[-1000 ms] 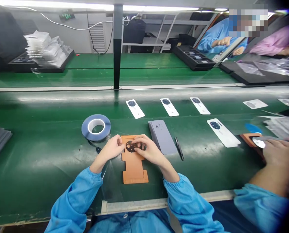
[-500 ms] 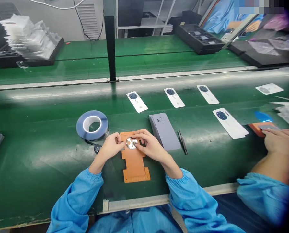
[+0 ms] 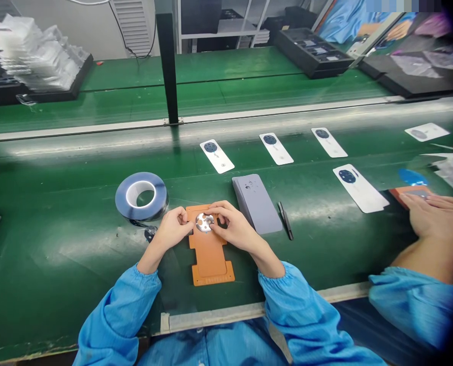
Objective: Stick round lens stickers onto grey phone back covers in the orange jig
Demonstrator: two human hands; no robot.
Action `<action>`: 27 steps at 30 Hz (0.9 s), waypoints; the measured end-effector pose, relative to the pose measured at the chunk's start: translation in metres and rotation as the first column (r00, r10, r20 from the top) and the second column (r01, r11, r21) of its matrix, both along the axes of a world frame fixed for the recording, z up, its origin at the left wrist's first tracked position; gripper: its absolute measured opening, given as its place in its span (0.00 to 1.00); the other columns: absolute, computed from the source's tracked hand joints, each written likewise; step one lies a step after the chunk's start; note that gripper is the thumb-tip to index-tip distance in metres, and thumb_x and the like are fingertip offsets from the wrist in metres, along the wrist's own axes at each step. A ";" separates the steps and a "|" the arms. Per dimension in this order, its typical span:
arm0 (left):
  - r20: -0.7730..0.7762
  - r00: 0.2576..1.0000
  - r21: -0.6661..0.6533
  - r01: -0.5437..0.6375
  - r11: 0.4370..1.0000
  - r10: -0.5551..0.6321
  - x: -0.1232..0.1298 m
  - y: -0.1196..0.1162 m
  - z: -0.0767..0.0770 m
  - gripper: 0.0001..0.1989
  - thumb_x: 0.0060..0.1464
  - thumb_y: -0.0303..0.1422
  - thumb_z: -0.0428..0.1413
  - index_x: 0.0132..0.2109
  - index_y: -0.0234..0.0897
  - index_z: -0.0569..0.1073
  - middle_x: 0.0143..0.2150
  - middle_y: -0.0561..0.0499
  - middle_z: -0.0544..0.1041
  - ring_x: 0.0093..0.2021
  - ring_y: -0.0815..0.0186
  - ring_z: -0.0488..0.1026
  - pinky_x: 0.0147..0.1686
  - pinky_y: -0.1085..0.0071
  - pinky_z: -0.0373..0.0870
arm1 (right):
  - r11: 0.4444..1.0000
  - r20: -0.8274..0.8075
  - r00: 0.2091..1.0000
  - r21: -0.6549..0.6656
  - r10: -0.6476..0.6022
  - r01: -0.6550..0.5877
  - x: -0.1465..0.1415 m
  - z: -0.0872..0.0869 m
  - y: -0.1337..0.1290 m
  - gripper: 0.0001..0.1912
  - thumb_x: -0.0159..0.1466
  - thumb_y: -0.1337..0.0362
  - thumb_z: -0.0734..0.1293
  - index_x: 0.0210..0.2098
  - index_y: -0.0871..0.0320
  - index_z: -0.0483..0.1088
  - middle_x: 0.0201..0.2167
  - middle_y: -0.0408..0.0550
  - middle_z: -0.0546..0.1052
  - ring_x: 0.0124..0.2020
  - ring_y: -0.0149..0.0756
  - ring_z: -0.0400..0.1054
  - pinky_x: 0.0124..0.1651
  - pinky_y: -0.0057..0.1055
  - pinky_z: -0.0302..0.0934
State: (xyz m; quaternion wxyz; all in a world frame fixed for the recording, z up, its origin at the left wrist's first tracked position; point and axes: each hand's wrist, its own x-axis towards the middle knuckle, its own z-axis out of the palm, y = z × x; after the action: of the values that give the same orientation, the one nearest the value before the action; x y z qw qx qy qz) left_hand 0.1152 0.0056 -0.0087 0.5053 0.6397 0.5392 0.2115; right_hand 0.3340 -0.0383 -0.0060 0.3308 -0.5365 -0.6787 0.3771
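An orange jig plate with notched sides lies in front of me. On its upper part is a round silver metal disc with several holes, like a phone camera plate. My right hand reaches over from the right, its thumb and forefinger on the disc's edge. My left hand is curled at the jig's left edge, thumb and fingers pinched together close to the disc. Whatever lies in that pinch, if anything, is too small to make out.
A blue tape roll lies left, a grey stack of phone-shaped sheets and black tweezers right. White phone back panels lie beyond. A co-worker's hands work at far right. A black post stands behind.
My hands stay almost the same over the jig and disc, while the view shifts slightly. The co-worker's hand has moved left onto the orange block at the right.
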 end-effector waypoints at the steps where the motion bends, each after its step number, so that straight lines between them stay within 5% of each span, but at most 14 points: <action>1: -0.005 1.000 0.007 0.001 1.000 -0.001 0.000 0.000 0.000 0.13 0.47 0.33 0.58 0.28 0.40 0.59 0.23 0.60 0.61 0.25 0.72 0.58 0.26 0.75 0.55 | 1.000 -0.004 1.000 -0.001 0.003 -0.003 0.000 0.000 0.000 0.18 0.63 0.70 0.67 0.50 0.50 0.76 0.50 0.49 0.71 0.28 0.30 0.60 0.38 0.36 0.67; 27: -0.039 0.999 0.037 -0.023 0.999 0.024 0.003 -0.002 0.001 0.13 0.45 0.32 0.57 0.26 0.40 0.58 0.22 0.61 0.58 0.24 0.73 0.55 0.25 0.74 0.53 | 0.996 -0.067 0.995 -0.054 -0.073 0.069 0.011 -0.005 -0.006 0.16 0.66 0.64 0.67 0.54 0.51 0.73 0.52 0.51 0.70 0.34 0.32 0.70 0.37 0.36 0.71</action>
State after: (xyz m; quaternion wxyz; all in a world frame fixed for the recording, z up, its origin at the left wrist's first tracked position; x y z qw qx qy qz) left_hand 0.1187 0.0037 -0.0080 0.4801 0.6467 0.5525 0.2146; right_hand 0.3453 -0.0447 -0.0106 0.3532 -0.5552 -0.6375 0.4006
